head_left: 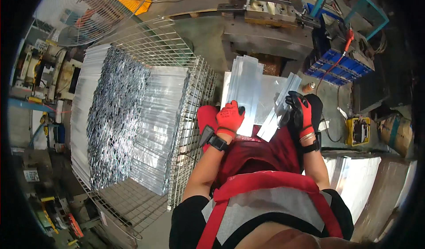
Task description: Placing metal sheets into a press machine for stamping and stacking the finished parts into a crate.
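Observation:
A stack of long silvery metal profiles (246, 94) lies lengthwise over a pale metal sheet (266, 99) in front of me. My left hand (230, 117), in a red glove with black fingertips, grips the near left edge of that stack with curled fingers. To its right, my right hand (302, 109), gloved the same way, is closed around a separate narrow metal profile (271, 127). This piece slants from far right to near left, its near end over my red apron (265, 154). The right fingers hide part of its middle.
On my left stands a wire mesh cage (195, 103) packed with stacked metal profiles (155, 129). A round fan guard (95, 16) is beyond it. A machine with a die (270, 12) stands ahead. At right are a blue crate (338, 67), a can (308, 87) and a yellow box (357, 131).

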Motion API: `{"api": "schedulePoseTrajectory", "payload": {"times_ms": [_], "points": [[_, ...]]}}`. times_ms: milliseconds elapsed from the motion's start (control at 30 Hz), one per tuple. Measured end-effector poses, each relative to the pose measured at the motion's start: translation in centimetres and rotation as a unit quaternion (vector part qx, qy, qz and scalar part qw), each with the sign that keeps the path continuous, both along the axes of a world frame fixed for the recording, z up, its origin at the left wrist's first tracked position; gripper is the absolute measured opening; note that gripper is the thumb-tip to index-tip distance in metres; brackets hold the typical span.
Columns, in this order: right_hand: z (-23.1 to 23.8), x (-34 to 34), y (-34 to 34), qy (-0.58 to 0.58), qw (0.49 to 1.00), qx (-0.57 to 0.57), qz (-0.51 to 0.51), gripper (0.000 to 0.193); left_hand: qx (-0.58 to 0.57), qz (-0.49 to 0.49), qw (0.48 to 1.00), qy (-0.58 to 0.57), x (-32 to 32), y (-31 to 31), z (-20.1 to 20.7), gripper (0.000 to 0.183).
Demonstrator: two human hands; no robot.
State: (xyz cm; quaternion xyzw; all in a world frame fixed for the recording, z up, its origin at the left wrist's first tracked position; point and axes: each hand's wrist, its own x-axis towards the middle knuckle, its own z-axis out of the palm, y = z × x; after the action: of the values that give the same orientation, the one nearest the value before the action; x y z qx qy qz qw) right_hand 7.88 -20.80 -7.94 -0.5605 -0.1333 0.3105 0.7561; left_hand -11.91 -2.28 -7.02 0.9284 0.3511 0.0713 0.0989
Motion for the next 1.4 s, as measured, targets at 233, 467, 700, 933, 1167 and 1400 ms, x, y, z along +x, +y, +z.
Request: {"api": "schedulePoseTrajectory", "payload": {"times_ms": [233,467,700,933,1167,1400], "points": [[2.0,-0.2,-0.4,0.032,0.998,0.037,-0.044,0.029,-0.113,-0.192,0.972,0.081,3.8,-8.6,0.2,0.097],[3.7,-0.2,-1.5,-0.081,0.995,-0.015,-0.058,0.028,-0.031,-0.198,0.967,0.154,4.8,-11.9,-5.1,0.094],[2.4,1.0,-1.0,-0.37,0.9,-0.192,-0.123,0.031,-0.312,-0.123,0.928,-0.162,3.6,-7.2,-2.8,0.051],[-1.3,3.6,3.6,-0.12,0.987,-0.096,-0.04,0.048,-0.566,-0.036,0.73,-0.382,4.9,-5.7,3.2,0.039],[4.1,2.9,8.1,-0.051,0.993,-0.107,0.014,0.014,-0.708,0.002,0.608,-0.359,8.1,-3.4,-2.3,0.032],[8.1,4.1,10.6,-0.075,0.995,0.038,-0.056,0.02,-0.773,-0.005,0.544,-0.326,8.2,-2.5,4.6,0.039]]}}
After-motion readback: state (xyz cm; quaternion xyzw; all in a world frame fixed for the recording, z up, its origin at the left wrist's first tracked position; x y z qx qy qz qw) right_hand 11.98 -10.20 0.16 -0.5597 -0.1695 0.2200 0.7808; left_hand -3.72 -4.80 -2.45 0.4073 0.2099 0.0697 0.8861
